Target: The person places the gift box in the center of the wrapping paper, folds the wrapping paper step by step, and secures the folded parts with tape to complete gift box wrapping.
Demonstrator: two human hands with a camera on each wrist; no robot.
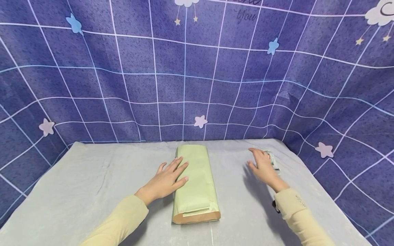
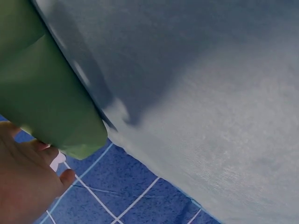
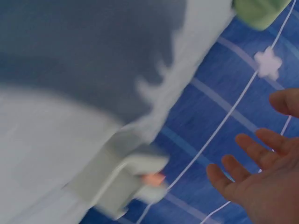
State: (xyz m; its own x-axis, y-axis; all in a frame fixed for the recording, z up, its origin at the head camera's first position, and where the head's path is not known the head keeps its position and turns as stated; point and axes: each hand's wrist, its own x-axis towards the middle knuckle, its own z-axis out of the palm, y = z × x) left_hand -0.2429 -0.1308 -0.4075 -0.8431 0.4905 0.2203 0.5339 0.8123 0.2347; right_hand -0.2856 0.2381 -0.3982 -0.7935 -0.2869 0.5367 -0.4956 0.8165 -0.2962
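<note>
A long, pale green paper package [image 1: 197,181] lies lengthwise on the table, its brown inside showing at the near end. My left hand [image 1: 164,181] rests on its left side with fingers spread; in the left wrist view that hand [image 2: 28,177] is beside the green paper [image 2: 51,98]. Over the table's right side my right hand [image 1: 263,167] is raised, fingers loosely extended and holding nothing. Just beyond it, partly hidden, is a small pale grey-green object [image 1: 274,163]. The right wrist view shows this object [image 3: 121,175] blurred, with an orange part, apart from the hand [image 3: 266,177].
A light grey cloth covers the table [image 1: 92,177]. Behind and at the sides hangs a blue curtain [image 1: 138,85] with a white grid, stars and clouds, meeting the table's back edge. The package's far end lies near that edge.
</note>
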